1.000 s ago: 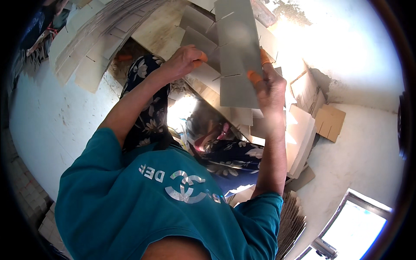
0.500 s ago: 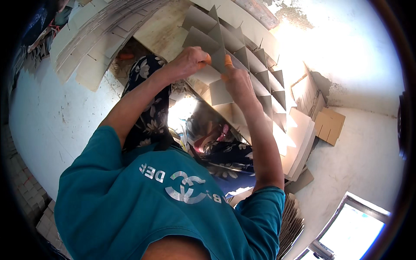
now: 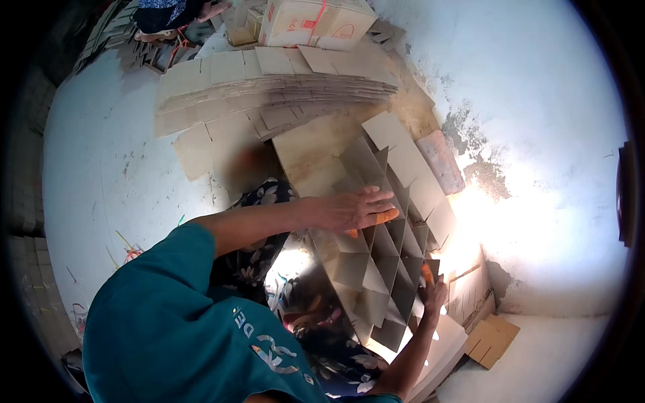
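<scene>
A grid of interlocking grey cardboard dividers [image 3: 376,275] stands opened out on a low board in front of me, its cells forming diamonds. My left hand [image 3: 353,211] lies across its upper part, fingers stretched out, with orange covers on some of them. At the grid's right edge my right hand [image 3: 433,294] grips an upright panel, an orange cover showing on one digit. Shadow and the panel partly hide the right fingers.
Flat slotted cardboard strips [image 3: 222,80] lie in a long stack beyond the board. Behind them stands a taped carton [image 3: 316,23]. A brick-like block [image 3: 440,161] rests by the stained wall. A brown slotted piece [image 3: 492,341] lies at right. Another person's hand [image 3: 213,9] shows at top.
My hands have moved apart from the panels they held near the grid's top: the left now spreads over the grid, the right is at its right edge. The view has shifted too.
</scene>
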`<state>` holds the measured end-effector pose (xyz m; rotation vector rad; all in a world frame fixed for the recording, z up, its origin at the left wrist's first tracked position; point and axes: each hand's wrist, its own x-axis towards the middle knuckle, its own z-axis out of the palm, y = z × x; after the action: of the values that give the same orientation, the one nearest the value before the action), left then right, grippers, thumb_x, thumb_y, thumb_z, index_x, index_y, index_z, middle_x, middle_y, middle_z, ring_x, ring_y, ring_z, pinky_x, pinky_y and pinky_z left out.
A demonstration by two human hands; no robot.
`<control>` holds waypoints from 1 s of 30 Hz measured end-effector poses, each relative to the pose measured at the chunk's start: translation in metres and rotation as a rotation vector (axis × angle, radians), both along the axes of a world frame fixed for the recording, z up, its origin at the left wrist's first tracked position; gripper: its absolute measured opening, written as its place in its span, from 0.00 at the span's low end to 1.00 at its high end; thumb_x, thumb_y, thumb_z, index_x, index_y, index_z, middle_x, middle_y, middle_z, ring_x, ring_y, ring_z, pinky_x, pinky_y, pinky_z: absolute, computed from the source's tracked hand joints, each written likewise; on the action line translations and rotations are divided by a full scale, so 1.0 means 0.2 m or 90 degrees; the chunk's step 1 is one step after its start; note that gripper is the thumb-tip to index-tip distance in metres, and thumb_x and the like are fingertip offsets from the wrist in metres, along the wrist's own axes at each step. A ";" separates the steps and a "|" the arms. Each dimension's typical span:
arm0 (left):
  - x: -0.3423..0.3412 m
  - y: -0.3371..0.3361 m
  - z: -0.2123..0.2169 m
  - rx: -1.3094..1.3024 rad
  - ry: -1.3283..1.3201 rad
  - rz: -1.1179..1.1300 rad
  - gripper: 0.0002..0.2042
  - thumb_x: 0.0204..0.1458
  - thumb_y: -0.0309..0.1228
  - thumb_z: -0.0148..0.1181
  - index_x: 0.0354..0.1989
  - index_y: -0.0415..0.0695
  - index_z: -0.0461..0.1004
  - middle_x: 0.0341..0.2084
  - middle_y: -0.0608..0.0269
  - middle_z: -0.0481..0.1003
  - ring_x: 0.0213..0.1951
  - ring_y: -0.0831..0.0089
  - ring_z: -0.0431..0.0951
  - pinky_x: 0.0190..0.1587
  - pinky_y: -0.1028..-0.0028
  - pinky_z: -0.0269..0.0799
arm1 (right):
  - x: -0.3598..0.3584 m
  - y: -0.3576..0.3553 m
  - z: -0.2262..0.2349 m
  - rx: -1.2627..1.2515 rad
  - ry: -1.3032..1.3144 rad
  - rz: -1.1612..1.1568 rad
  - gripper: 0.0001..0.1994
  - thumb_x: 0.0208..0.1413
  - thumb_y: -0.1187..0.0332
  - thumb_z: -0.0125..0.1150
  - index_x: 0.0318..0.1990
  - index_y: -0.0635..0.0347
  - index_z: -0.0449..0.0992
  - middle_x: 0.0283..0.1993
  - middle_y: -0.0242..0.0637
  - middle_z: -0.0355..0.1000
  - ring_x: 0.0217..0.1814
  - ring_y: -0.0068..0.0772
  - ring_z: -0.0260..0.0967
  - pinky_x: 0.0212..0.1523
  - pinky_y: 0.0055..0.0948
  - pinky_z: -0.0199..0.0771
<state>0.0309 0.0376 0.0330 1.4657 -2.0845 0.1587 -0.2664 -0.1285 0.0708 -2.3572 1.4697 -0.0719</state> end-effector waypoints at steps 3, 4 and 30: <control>0.04 -0.14 -0.03 0.024 -0.059 -0.005 0.40 0.43 0.38 0.66 0.65 0.41 0.53 0.58 0.54 0.62 0.65 0.57 0.52 0.65 0.58 0.50 | 0.03 0.13 0.00 0.219 -0.189 0.116 0.30 0.50 0.46 0.61 0.49 0.66 0.72 0.47 0.55 0.72 0.44 0.44 0.72 0.47 0.35 0.70; 0.05 -0.20 -0.08 0.026 -0.069 -0.017 0.38 0.45 0.37 0.64 0.65 0.42 0.53 0.60 0.53 0.60 0.65 0.57 0.53 0.66 0.58 0.49 | -0.03 0.14 -0.13 0.211 -0.127 0.111 0.28 0.51 0.48 0.61 0.50 0.63 0.72 0.46 0.52 0.73 0.45 0.43 0.72 0.46 0.34 0.70; 0.98 0.76 0.31 -0.107 -0.391 0.601 0.23 0.39 0.31 0.60 0.46 0.35 0.70 0.44 0.55 0.72 0.49 0.61 0.69 0.52 0.60 0.62 | -0.57 0.52 0.17 -0.607 0.122 0.006 0.22 0.57 0.66 0.57 0.59 0.60 0.65 0.56 0.47 0.66 0.60 0.48 0.60 0.61 0.45 0.58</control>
<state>0.2277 0.1886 0.0944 2.3722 -1.5134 1.2344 -0.3811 -0.0247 0.1049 -3.1615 1.7679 -0.7013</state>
